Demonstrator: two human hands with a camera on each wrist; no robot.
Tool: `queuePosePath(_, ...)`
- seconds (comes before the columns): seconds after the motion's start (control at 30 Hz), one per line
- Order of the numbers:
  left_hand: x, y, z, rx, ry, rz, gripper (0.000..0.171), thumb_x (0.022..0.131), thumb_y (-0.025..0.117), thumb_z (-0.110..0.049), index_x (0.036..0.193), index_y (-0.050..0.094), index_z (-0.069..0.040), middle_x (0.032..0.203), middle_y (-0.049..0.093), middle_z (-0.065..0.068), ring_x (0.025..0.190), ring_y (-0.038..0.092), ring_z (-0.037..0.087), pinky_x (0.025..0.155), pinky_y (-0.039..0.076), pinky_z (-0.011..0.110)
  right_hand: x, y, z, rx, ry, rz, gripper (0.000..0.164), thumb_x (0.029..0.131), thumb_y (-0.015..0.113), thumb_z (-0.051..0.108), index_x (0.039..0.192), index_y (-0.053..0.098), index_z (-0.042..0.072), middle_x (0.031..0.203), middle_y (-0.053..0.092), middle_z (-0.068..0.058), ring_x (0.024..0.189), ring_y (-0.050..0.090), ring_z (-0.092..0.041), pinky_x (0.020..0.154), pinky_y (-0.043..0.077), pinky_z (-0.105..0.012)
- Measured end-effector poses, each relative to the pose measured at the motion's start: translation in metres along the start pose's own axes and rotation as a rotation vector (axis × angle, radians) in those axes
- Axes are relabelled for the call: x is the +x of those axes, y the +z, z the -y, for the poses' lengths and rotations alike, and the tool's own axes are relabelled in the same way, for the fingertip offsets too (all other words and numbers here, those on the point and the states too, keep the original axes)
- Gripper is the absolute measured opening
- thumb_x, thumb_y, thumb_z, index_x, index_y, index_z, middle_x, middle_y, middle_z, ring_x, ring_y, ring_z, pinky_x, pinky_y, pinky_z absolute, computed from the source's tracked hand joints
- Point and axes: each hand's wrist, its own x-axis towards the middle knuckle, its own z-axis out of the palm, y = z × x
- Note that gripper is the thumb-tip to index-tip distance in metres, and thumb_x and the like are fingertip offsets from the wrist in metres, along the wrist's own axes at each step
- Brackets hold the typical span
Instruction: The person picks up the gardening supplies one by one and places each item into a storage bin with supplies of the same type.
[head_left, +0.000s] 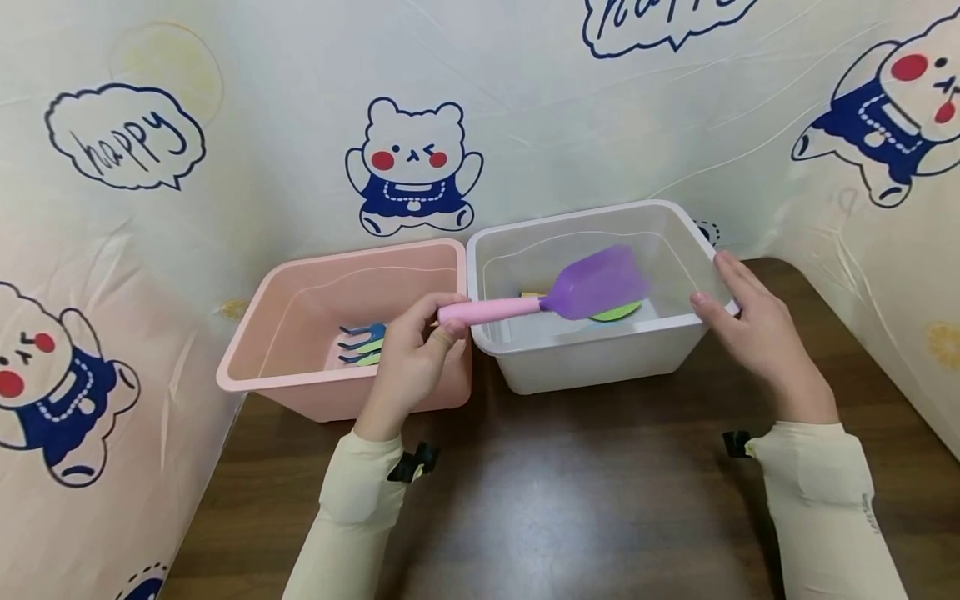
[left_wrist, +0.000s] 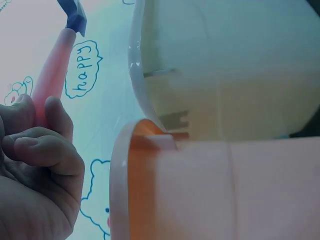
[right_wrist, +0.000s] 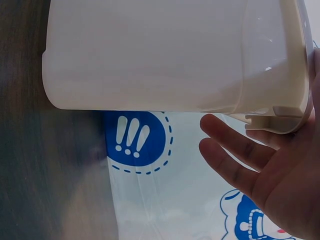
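My left hand (head_left: 414, 358) grips the pink handle of a toy shovel (head_left: 592, 283) with a purple blade. The shovel is held level, its handle over the gap between two bins and its blade above the white bin (head_left: 600, 367). Seen from the left wrist, the fingers (left_wrist: 45, 150) curl round the handle. At the white bin's right front corner, my right hand (head_left: 765, 333) holds the rim, its thumb over the inner side and its other fingers outside. The right wrist view shows those fingers (right_wrist: 235, 142) spread, fairly straight, beside the bin's wall.
Left of the white bin stands a pink bin (head_left: 345, 396), holding several blue and green pronged pieces (head_left: 367, 342). A green rounded piece (head_left: 618, 312) and a yellow piece lie inside the white bin, partly hidden. Both bins stand on a dark wooden table (head_left: 555, 492) against a printed cloth (head_left: 555, 133).
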Motion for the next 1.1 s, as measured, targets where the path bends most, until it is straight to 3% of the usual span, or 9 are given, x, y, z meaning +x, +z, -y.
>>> queuePosePath(0.63,0.064,0.026,0.002,-0.214,-0.187,-0.005,0.021,0.102,0.059,-0.01,0.118,0.066,0.003,0.089,0.063,0.016,0.089,0.057,0.025,0.081,0.043,0.034,0.001,-0.004,-0.003,-0.01,0.011,0.06,0.08,0.101,0.057,0.045,0.164,0.011,0.025,0.169,0.005,0.003,0.151,0.008,-0.04,0.112,0.011,-0.07)
queuePosePath(0.87,0.085,0.046,-0.001,-0.219,-0.239,0.041,0.018,0.102,0.059,-0.007,0.116,0.068,0.001,0.087,0.064,0.013,0.091,0.055,0.024,0.081,0.041,0.031,0.0,-0.004,-0.004,-0.002,-0.003,0.046,0.079,0.102,0.057,0.042,0.164,0.012,0.023,0.169,0.007,0.001,0.151,0.01,-0.041,0.112,0.012,-0.069)
queuePosePath(1.1,0.091,0.065,0.002,-0.154,-0.245,0.037,0.017,0.102,0.059,-0.009,0.112,0.069,0.001,0.084,0.065,0.012,0.085,0.054,0.022,0.075,0.04,0.029,0.001,-0.005,0.0,0.005,-0.004,0.059,0.079,0.102,0.057,0.042,0.164,0.012,0.022,0.169,0.006,0.001,0.151,0.01,-0.04,0.112,0.013,-0.069)
